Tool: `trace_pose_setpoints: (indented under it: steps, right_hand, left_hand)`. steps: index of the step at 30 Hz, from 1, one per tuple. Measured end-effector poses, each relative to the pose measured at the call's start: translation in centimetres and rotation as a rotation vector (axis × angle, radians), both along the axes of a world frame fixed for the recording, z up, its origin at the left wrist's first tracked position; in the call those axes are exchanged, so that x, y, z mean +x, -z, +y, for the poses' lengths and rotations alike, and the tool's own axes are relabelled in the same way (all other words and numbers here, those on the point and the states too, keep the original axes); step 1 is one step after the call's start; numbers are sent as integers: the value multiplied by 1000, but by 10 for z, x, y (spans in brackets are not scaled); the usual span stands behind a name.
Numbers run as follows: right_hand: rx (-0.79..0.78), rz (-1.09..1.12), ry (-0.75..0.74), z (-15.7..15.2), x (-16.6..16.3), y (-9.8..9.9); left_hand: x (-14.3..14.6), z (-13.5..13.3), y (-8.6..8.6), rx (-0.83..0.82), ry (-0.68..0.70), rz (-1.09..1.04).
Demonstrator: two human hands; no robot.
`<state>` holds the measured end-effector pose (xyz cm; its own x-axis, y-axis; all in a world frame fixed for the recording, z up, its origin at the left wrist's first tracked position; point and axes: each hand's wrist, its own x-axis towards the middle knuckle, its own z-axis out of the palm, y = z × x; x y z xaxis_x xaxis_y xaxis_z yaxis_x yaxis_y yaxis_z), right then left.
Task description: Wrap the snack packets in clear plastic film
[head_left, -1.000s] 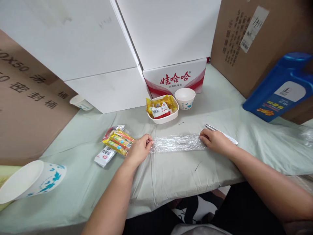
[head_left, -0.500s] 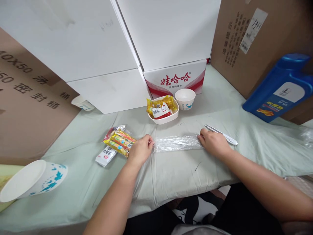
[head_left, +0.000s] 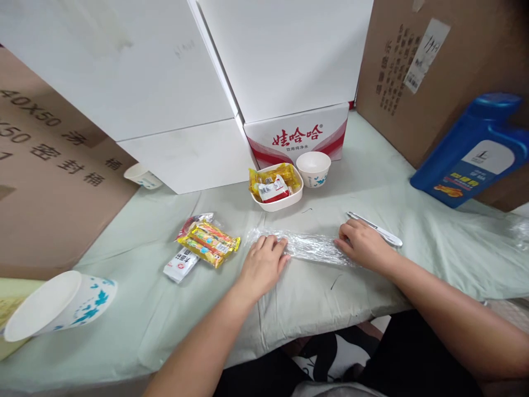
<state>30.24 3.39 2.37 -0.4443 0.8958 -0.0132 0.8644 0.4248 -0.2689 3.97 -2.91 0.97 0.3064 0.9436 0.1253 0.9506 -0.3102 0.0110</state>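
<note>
A strip of crumpled clear plastic film (head_left: pixel 312 246) lies across the cloth in front of me. My left hand (head_left: pixel 264 264) rests palm down on its left part, fingers laid out and apart. At the film's right end, the curled fingers of my right hand (head_left: pixel 363 245) grip it; the fingertips are partly hidden. Just beyond that hand lies a white utility knife (head_left: pixel 388 237). Left of my left hand is a small pile of wrapped snacks, with yellow packets (head_left: pixel 210 242) over a white packet (head_left: pixel 181 266).
A white bowl (head_left: pixel 276 206) of wrapped snacks and a paper cup (head_left: pixel 313 168) stand against white boxes (head_left: pixel 182 160). A large paper tub (head_left: pixel 61 303) is at left, a blue bottle (head_left: pixel 467 154) at right. Cardboard boxes (head_left: pixel 53 165) flank the table.
My left hand has moved right from the film's left end and flattened onto it, its pinch opened. The film now slants slightly down to the right. My right hand has barely moved.
</note>
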Motion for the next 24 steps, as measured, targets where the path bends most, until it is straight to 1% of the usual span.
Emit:
trace_pose_setpoints:
  steps: [3, 4, 6, 8, 12, 14, 15, 16, 17, 18, 20, 21, 22, 24]
  right_hand:
    - [-172, 177, 7, -7, 3, -13]
    - [-256, 256, -20, -10, 4, -17]
    - [-439, 417, -140, -16, 7, -24]
    - [-665, 517, -306, -21, 9, -29]
    - [-1160, 641, -658, -29, 11, -29]
    - [-1318, 788, -741, -28, 10, -25]
    - [-1354, 883, -719, -26, 8, -23]
    - [-1364, 984, -648, -24, 6, -20]
    - [-1352, 1077, -532, -21, 4, -17]
    - [-1334, 1150, -386, -18, 1, -15]
    - [-1312, 1233, -78, -12, -4, -10]
    - [-1308, 1251, 45, -9, -7, -8]
    - [-1308, 1262, 129, -7, -9, -6]
    - [-1303, 1284, 215, -6, -12, -4]
  left_hand:
    - [-1, 0, 0, 17, -2, 11]
    - [0, -2, 0, 16, 6, 4]
    - [3, -5, -3, -19, 59, -24]
    - [8, -10, -6, -91, 176, -64]
    - [17, -18, -9, -264, 495, -140]
    - [20, -20, -8, -331, 613, -155]
    - [21, -21, -7, -355, 648, -152]
    - [22, -21, -6, -371, 669, -146]
    - [23, -22, -6, -380, 674, -141]
    - [24, -22, -5, -386, 669, -143]
    - [25, -21, -6, -388, 649, -172]
    - [25, -20, -6, -390, 642, -193]
    - [25, -19, -7, -392, 639, -214]
    - [25, -16, -8, -393, 642, -245]
